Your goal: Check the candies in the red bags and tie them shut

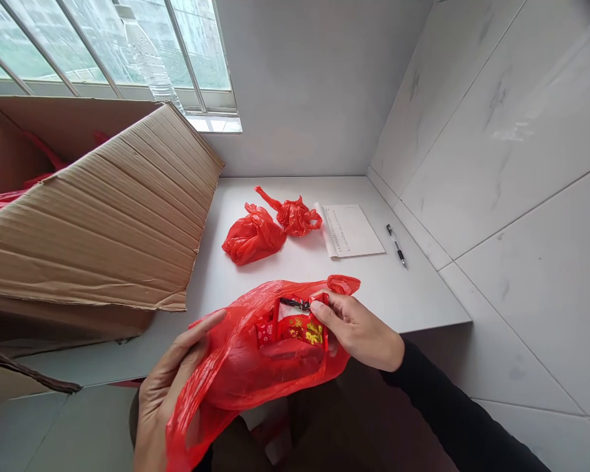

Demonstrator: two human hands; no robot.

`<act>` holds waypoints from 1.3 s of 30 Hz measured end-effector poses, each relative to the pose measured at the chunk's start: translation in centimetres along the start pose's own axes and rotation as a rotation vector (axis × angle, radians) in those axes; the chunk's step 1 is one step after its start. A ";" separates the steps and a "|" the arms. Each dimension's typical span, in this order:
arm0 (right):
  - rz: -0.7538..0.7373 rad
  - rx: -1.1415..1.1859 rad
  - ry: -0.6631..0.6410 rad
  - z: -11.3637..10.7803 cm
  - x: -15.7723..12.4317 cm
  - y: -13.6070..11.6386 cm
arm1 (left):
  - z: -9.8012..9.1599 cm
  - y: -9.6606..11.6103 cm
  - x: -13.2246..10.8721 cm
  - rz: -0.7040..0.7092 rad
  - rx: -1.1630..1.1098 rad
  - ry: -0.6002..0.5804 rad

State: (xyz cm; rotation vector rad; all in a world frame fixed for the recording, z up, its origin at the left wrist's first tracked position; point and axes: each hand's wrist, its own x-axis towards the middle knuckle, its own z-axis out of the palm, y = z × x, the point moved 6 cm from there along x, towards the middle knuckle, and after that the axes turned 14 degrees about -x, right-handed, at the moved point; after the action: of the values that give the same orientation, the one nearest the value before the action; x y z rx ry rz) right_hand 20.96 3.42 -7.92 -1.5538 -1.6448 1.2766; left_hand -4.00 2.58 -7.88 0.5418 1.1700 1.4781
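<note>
A thin red plastic bag (236,367) hangs between my two hands at the table's front edge, its mouth spread. My left hand (170,387) holds the bag's left side, fingers long against the film and the thumb hidden behind it. My right hand (356,328), closed, pinches a small red packet (299,328) with gold characters and a whitish panel, thumb on its face. A dark strip (295,303) lies along the packet's top edge; I cannot make out what it is. Beside it on the left is another small red wrapped piece (265,331) with white print.
Two knotted red bags (254,235) (297,216) sit on the white table (246,282). A notebook (353,229) and a pen (396,246) lie to their right. A cardboard box (108,216) with red bags inside stands left, below a clear bottle (150,59) on the windowsill.
</note>
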 end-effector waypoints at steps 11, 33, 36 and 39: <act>-0.032 0.197 -0.165 0.0 0.1 -1.0 | 4.0 1.5 -2.0 0.122 0.583 -0.286; -0.144 0.137 -0.133 -0.4 -0.5 -2.1 | 5.4 -1.7 -2.7 -0.082 0.350 -0.348; -0.147 0.151 -0.112 -0.4 -0.6 -2.2 | 5.3 -2.1 -2.5 -0.088 0.349 -0.374; -0.136 0.168 -0.095 -0.4 -0.5 -2.1 | 4.8 -2.4 -2.4 -0.092 0.329 -0.357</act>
State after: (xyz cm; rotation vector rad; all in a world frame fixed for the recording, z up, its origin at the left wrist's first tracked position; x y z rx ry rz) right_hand 20.45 3.28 -5.78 -1.2782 -1.6253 1.3952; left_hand 1.77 1.87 -7.39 0.9230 1.1383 1.0602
